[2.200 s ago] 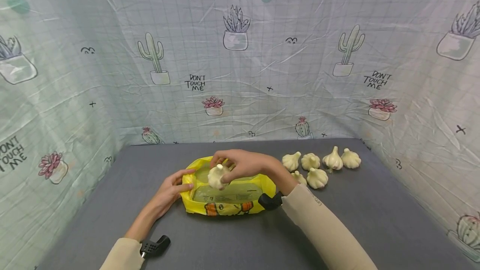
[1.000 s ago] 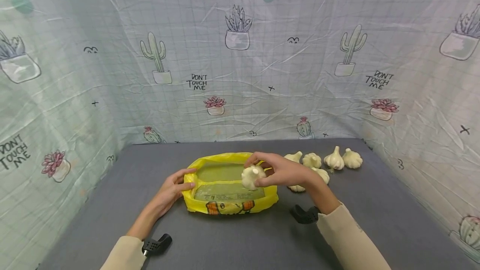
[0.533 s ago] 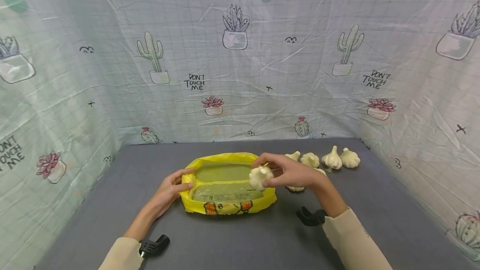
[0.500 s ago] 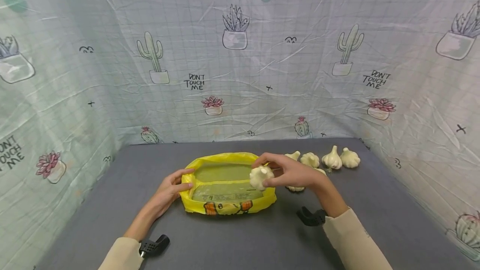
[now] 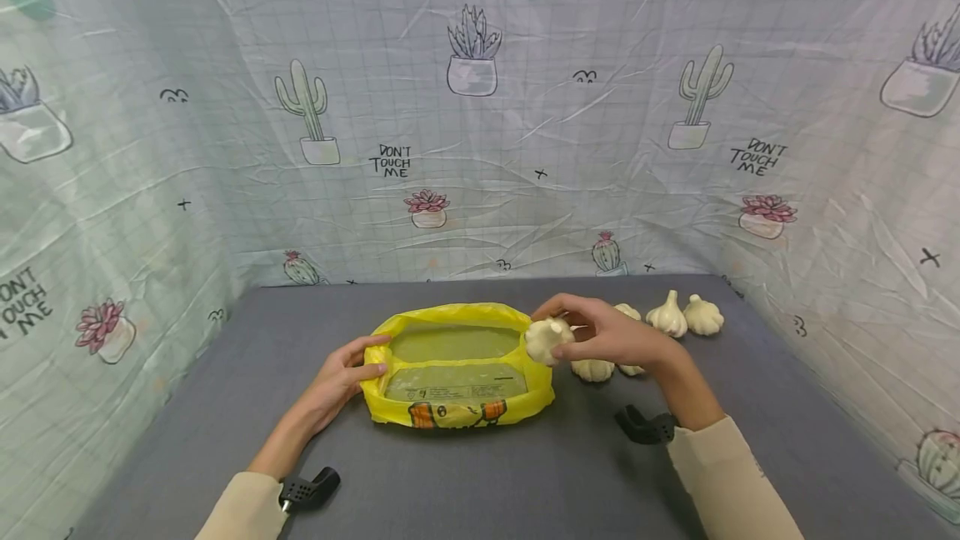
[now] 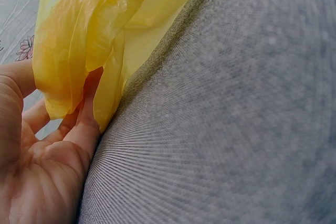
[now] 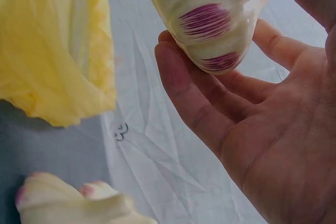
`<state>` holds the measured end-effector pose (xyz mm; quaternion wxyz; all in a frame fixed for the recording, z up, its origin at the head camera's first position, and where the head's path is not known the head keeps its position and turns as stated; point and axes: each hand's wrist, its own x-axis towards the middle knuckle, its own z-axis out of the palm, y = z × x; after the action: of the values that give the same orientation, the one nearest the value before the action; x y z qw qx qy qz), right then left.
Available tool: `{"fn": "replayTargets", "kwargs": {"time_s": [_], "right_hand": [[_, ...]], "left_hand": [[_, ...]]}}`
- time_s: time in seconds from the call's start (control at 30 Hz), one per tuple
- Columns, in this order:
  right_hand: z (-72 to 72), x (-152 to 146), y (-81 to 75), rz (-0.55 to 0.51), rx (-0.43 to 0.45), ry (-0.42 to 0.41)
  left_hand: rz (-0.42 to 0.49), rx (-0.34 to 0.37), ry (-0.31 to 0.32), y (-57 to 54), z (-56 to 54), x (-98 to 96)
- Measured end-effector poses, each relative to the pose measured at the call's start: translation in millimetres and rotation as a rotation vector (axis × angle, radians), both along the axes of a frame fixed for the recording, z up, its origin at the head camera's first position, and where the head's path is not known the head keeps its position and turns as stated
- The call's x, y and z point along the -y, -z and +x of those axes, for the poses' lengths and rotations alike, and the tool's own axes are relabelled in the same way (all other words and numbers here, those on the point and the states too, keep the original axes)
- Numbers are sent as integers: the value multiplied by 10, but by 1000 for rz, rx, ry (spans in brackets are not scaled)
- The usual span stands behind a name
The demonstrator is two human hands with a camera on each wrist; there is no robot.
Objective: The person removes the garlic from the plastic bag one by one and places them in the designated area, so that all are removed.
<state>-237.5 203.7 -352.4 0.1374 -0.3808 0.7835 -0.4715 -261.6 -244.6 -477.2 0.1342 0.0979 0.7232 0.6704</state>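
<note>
A yellow plastic bag (image 5: 528, 407) lies with its mouth wide, showing a greenish inside with small print. My left hand (image 5: 336, 386) grips the bag's left edge between thumb and fingers; the left wrist view shows the thin yellow film (image 6: 63, 40) folded in that grip. Just beyond the bag's right rim, my right hand (image 5: 618, 336) holds a garlic bulb (image 5: 547, 342) above the table, pinched between thumb and fingertips. Purple streaks mark this garlic bulb (image 7: 205, 22) in the right wrist view. Under and behind the right hand sit more garlic bulbs (image 5: 592, 370), partly hidden.
Two garlic bulbs (image 5: 703, 316) stand at the back right of the grey table (image 5: 450, 482). A cloth backdrop (image 5: 360, 90) printed with cacti encloses the back and sides. Each wrist carries a black strap mount (image 5: 645, 425).
My right hand has carried the garlic bulb rightward, from over the bag's mouth to just past its right rim. The left hand keeps its grip on the bag's left edge.
</note>
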Motion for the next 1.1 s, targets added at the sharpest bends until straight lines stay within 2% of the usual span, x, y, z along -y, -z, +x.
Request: {"fn": "replayTargets", "kwargs": {"time_s": [0.4,0.63,0.83,1.1], "right_hand": [[-9,-295,-89,5,-27,84],[23,-436,-135,23,-32,162],[11,-576,-133,8,-16,199],[-12,-736,-100,55,-52,264]], "left_hand": [[-7,3,1,-20,17,1],[-6,4,4,-26,22,-10],[-8,1,3,-19,20,-15],[-6,-7,6,-20,9,-4]]}}
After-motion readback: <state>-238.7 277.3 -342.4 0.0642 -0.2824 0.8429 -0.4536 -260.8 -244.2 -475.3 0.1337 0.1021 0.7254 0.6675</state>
